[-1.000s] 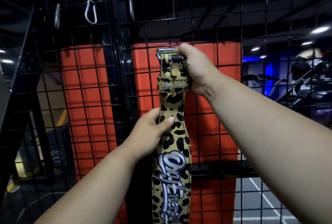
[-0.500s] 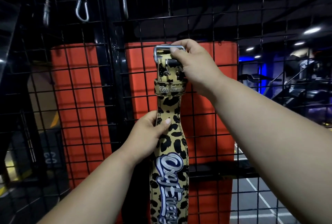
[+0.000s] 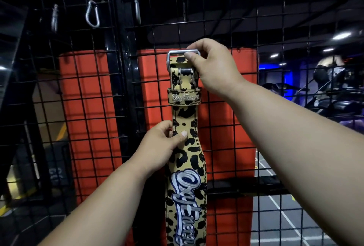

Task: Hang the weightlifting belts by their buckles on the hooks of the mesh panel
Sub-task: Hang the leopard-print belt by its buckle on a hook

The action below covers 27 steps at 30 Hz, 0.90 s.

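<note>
Leopard-print belt (image 3: 187,147) held up straight against the black mesh panel (image 3: 216,19), near the middle of it; long part hanging down past the bottom edge of the picture; blue and white letters sewn on the wide lower part. Silver buckle (image 3: 182,56) at the top end of the belt, pressed close to the wires; small loop with a name on it just below the buckle. Right hand (image 3: 214,68) up at the buckle; fingers (image 3: 190,55) curled, thumb and first finger pinching the top bar of the buckle. Left hand (image 3: 159,147) lower down, on the narrow part of the belt; fingers wrapped round the left edge, thumb lying flat on the front. Cannot tell if the buckle sits on a hook or only touches the wires. Silver clips (image 3: 92,16) hanging on the panel higher up, toward the top left corner, well apart from the belt; one more thin clip just right of the thick black post. Big red pads (image 3: 88,98) standing behind the mesh, one on each side of the post. Gym lights and machines far off on the right, dim and blurry.
</note>
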Each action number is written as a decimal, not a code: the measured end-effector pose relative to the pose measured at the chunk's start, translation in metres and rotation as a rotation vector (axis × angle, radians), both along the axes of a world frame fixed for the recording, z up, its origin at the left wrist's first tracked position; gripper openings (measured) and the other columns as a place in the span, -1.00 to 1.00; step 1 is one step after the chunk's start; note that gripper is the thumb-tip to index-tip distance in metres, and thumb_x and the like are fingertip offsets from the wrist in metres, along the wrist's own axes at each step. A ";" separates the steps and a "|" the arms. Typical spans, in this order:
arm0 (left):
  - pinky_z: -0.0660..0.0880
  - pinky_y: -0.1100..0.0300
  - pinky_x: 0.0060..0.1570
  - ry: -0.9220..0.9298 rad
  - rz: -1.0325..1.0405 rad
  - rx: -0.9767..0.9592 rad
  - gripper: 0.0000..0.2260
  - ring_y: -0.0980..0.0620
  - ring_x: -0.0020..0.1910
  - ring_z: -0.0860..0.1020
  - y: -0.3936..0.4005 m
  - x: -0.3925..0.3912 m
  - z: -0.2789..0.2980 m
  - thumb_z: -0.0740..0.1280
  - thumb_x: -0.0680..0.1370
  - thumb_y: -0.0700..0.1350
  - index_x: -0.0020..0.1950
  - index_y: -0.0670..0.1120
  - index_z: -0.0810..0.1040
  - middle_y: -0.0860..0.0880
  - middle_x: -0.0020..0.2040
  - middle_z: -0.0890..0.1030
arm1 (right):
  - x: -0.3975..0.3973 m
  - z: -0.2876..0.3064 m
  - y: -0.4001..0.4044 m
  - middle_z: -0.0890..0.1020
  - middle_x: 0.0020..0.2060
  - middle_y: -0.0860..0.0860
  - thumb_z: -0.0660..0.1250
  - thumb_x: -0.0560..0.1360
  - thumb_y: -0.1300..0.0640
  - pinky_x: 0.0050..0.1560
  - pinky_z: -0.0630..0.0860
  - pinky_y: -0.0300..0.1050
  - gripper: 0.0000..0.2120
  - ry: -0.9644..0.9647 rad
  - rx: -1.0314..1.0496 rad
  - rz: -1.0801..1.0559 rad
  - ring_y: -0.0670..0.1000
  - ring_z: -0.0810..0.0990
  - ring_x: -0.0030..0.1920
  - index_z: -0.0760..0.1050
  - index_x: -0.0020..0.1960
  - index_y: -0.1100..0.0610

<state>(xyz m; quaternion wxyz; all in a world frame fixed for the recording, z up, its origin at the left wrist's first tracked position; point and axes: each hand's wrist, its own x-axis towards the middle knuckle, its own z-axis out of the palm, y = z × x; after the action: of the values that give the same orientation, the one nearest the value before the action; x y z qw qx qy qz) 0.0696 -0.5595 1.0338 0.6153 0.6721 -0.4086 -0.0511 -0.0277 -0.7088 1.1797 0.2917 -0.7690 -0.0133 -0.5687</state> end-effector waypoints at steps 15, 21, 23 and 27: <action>0.49 0.12 0.33 -0.419 0.195 -0.269 -0.63 0.21 0.27 0.56 0.005 -0.030 0.121 0.33 0.58 0.14 0.39 0.14 0.56 0.17 0.28 0.61 | -0.009 0.036 -0.012 0.68 -0.17 0.00 0.39 0.58 -0.09 -0.07 0.62 0.12 -0.89 -0.094 -0.043 -0.036 0.05 0.66 -0.15 0.61 0.00 -0.07; 0.53 0.39 0.12 -0.454 0.156 -0.264 -0.82 0.36 0.02 0.64 -0.010 -0.026 0.151 0.34 0.68 0.05 0.21 0.07 0.68 0.17 0.05 0.72 | -0.006 0.043 -0.018 0.64 -0.24 -0.14 0.41 0.57 -0.08 -0.11 0.62 0.03 -0.92 -0.101 -0.064 -0.016 -0.10 0.61 -0.21 0.60 -0.05 -0.10; 0.50 0.47 -0.12 -0.462 0.136 -0.223 -0.79 0.38 -0.14 0.63 -0.015 -0.025 0.156 0.30 0.71 0.01 0.17 -0.02 0.69 0.14 -0.05 0.73 | -0.006 0.048 -0.019 0.64 -0.25 -0.16 0.41 0.58 -0.05 -0.13 0.57 -0.06 -0.94 -0.104 -0.069 -0.020 -0.14 0.60 -0.21 0.60 -0.05 -0.09; 0.62 0.30 -0.05 -0.445 0.128 -0.226 -0.74 0.23 -0.10 0.70 -0.022 -0.022 0.163 0.26 0.74 -0.02 0.14 -0.13 0.69 0.02 -0.07 0.75 | -0.005 0.057 -0.018 0.65 -0.21 -0.12 0.42 0.59 -0.03 -0.22 0.56 -0.11 -0.89 -0.084 -0.025 -0.009 -0.13 0.60 -0.26 0.63 0.01 -0.01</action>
<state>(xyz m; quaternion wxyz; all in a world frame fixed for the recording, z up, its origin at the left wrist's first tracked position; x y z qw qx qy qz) 0.0478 -0.5815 1.1972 0.5834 0.6185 -0.4936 0.1830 -0.0327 -0.7264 1.2364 0.2787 -0.7480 -0.0293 -0.6017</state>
